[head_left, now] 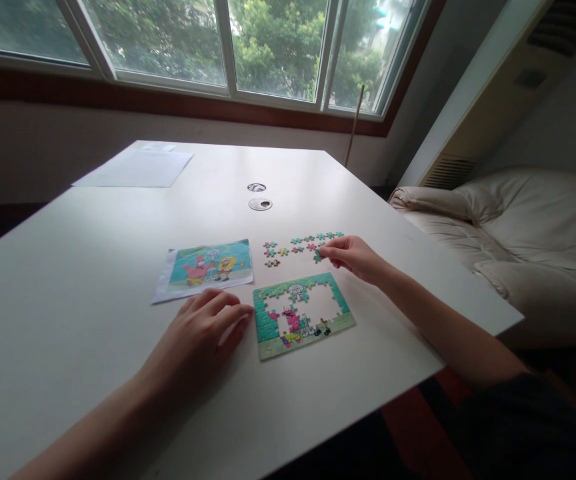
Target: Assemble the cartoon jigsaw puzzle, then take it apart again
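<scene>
My right hand [351,259] is out past the far right corner of the puzzle [294,323], thumb and fingertips pinching a small green piece [317,258]; whether it is lifted off the table [118,300] I can't tell. Just beside it the loose pieces [297,250] lie spread in short rows, mostly green, a few of them pink or yellow. My left hand [213,323] rests palm down on the table, fingers loosely bent and a little apart, the index finger reaching to the left edge of the puzzle (touching it or only next to it, I can't say).

The puzzle lies flat in front of me, between my two hands and nearer to me than the pieces. Its border is joined all round, with a pale face at the top and a pink figure low on the left, while the white of a wide gap shows through the middle and right.

Beyond my left hand is the picture [208,267], a printed sheet with a pink figure and a yellow one on blue-green. Farther off, white paper [138,168] lies at the table's far left, and the window [273,47] shows trees [168,33] outside.
</scene>
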### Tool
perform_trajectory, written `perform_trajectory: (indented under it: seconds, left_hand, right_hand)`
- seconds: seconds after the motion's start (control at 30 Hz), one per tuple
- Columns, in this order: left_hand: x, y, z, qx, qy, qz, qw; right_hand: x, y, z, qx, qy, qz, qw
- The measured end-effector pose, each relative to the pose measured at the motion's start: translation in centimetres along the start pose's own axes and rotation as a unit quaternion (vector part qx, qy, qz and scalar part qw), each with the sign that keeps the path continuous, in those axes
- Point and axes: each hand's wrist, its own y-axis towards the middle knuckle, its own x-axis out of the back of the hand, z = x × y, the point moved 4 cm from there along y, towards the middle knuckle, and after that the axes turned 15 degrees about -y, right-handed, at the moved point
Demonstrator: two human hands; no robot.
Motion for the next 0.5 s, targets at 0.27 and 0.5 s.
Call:
perform_trajectory:
  seconds: [0.27,0.5]
  left_hand:
    - [0.0,0.0,0.1,-0.001,0.004,-0.003,1.0]
    - [0.0,0.0,0.0,-0.003,0.004,-0.006,1.0]
  right_hand:
    - [0.3,0.0,0.1,0.026,-0.076,-0.011,0.997]
    - [4.6,0.9,-0.4,0.109,-0.288,-0.111,0.945]
